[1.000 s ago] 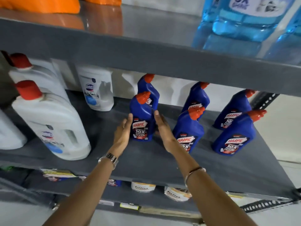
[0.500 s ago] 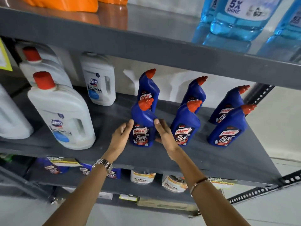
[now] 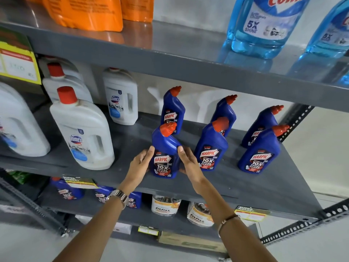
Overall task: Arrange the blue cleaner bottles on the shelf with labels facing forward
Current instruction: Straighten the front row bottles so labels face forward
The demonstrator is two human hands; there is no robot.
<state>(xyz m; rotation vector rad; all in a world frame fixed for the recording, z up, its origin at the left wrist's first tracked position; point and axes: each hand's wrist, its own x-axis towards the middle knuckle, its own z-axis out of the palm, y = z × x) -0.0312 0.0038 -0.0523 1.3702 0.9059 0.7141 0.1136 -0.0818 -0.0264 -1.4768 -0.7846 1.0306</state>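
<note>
Several blue Harpic cleaner bottles with red caps stand on the grey middle shelf (image 3: 245,188) in two rows. The front left bottle (image 3: 166,146) stands upright with its label facing me. My left hand (image 3: 140,163) presses its left side and my right hand (image 3: 188,162) presses its right side. A second front bottle (image 3: 210,148) stands just right of my right hand, and a third (image 3: 259,150) further right. Behind them stand three more bottles (image 3: 173,108), (image 3: 225,110), (image 3: 263,120), partly hidden by the front row.
White Domex jugs with red caps (image 3: 83,133) fill the shelf's left half. The upper shelf holds orange packs (image 3: 85,12) and light blue bottles (image 3: 264,25). Below are more blue bottles (image 3: 66,190) and jars (image 3: 166,205). A perforated upright (image 3: 294,120) bounds the right side.
Both hands have closed in on the front left bottle, which sits a little nearer the shelf's front edge. The camera has tilted up and moved closer.
</note>
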